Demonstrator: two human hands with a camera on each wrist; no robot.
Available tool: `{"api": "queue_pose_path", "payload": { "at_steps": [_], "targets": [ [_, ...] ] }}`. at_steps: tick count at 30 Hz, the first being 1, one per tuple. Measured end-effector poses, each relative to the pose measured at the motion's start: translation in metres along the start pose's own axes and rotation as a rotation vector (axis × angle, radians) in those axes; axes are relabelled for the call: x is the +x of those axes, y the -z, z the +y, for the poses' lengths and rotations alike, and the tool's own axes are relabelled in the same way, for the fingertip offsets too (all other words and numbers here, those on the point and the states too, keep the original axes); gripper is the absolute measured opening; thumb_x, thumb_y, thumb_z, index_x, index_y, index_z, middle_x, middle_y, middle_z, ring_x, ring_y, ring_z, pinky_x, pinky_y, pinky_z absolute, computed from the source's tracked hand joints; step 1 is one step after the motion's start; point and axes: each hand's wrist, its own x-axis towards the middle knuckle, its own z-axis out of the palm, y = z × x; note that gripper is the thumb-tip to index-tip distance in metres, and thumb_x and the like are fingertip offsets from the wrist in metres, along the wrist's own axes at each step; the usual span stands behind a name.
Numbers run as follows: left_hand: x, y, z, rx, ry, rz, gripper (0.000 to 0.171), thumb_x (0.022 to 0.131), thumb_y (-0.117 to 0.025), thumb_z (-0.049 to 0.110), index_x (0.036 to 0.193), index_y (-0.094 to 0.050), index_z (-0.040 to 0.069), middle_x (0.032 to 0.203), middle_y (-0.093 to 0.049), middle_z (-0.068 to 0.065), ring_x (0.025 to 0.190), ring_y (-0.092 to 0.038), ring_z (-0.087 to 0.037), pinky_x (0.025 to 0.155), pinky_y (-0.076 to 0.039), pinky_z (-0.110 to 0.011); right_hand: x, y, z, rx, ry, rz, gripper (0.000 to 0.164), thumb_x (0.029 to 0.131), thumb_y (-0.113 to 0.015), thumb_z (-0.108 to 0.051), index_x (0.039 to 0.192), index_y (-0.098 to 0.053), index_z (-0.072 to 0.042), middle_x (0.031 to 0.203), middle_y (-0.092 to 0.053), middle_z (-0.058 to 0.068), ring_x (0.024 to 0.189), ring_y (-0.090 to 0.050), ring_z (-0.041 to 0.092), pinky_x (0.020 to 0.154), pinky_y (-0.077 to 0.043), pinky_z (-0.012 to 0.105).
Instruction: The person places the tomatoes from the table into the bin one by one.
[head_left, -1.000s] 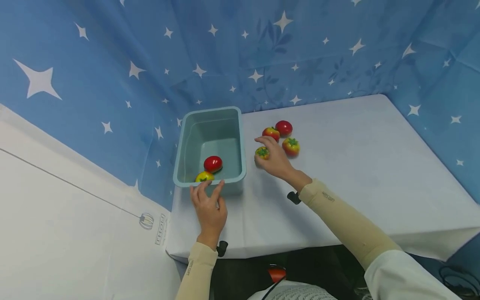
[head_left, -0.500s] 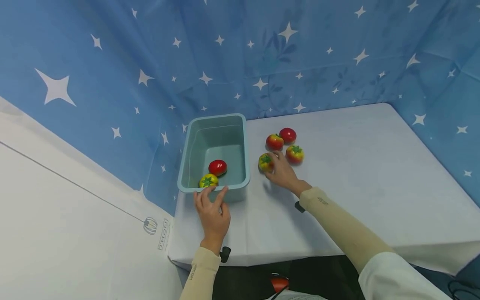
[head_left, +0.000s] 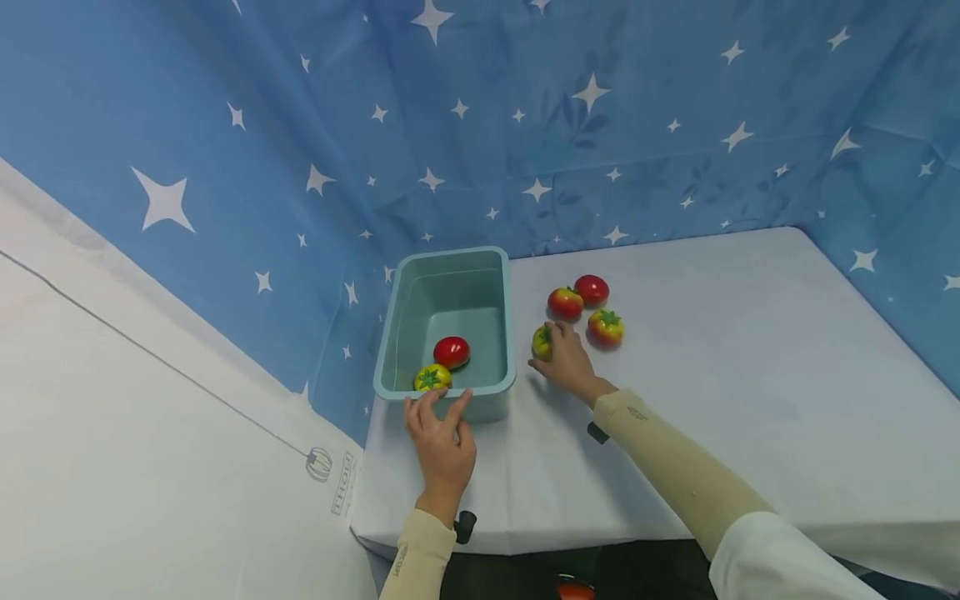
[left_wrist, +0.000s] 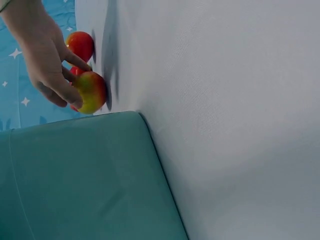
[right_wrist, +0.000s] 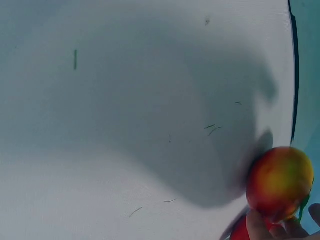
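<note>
My right hand (head_left: pixel 567 364) grips a yellow-and-red tomato (head_left: pixel 542 342) with a green leafy top, standing on the table just right of the bin. Fingers and thumb lie around this tomato (left_wrist: pixel 92 92) in the left wrist view, and fingertips (right_wrist: pixel 256 226) press its side in the right wrist view. At the near end of the blue-green bin (head_left: pixel 513 333), my left hand (head_left: pixel 442 450) touches the rim with fingers extended. A red tomato (head_left: pixel 452 352) and a yellow one (head_left: pixel 432 377) lie inside the bin.
Behind the gripped tomato sit a red-and-yellow tomato (head_left: pixel 565 304), a red one (head_left: pixel 592 290) and another with a green top (head_left: pixel 605 329). A white cloth covers the table (head_left: pixel 720 350). A blue starry curtain (head_left: pixel 637 125) hangs along the back.
My right hand has come from over the tomato to around its side. My left hand keeps its place at the bin's rim. The head view has shifted, so the scene sits lower and further right.
</note>
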Motion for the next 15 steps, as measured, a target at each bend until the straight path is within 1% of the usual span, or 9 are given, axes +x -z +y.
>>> {"api": "queue_pose_path", "payload": {
  "at_steps": [4,7,10,15],
  "targets": [
    [-0.0005,-0.002,-0.0011,-0.006,-0.003,0.008,0.041,0.08,-0.053,-0.002,0.111,-0.075,0.016,0.119,-0.055,-0.017,0.12,-0.042,-0.037,0.11,-0.016,-0.065,0.0014,0.0004,0.0048,0.006,-0.033,0.016,0.081,0.081,-0.076,-0.025,0.147,-0.033,-0.008,0.146,-0.03,0.018,0.122,-0.044,0.035,0.103,-0.042,0.053],
    [-0.0003,-0.0019,-0.0007,-0.006,-0.002,0.005,0.041,0.08,-0.054,-0.002,0.111,-0.075,0.016,0.12,-0.055,-0.016,0.121,-0.042,-0.036,0.11,-0.016,-0.065,0.0005,0.0013,0.0065,0.005,-0.06,0.007,0.079,0.08,-0.076,-0.024,0.146,-0.036,-0.006,0.142,-0.032,0.019,0.119,-0.046,0.034,0.102,-0.043,0.052],
    [0.0003,-0.0008,-0.0001,-0.009,0.0,0.002,0.041,0.08,-0.054,-0.002,0.111,-0.075,0.015,0.12,-0.055,-0.016,0.121,-0.042,-0.035,0.11,-0.016,-0.064,-0.001,0.0015,0.0068,0.012,-0.057,-0.006,0.078,0.079,-0.077,-0.024,0.144,-0.037,-0.006,0.14,-0.032,0.019,0.117,-0.047,0.034,0.101,-0.044,0.053],
    [0.0014,-0.0013,-0.0009,-0.012,0.006,0.001,0.042,0.08,-0.054,-0.002,0.112,-0.075,0.016,0.12,-0.055,-0.016,0.12,-0.042,-0.037,0.111,-0.015,-0.064,-0.0031,-0.0013,0.0075,0.03,-0.04,-0.018,0.078,0.08,-0.076,-0.024,0.145,-0.036,-0.01,0.142,-0.031,0.019,0.116,-0.047,0.034,0.102,-0.044,0.053]
  ]
}}
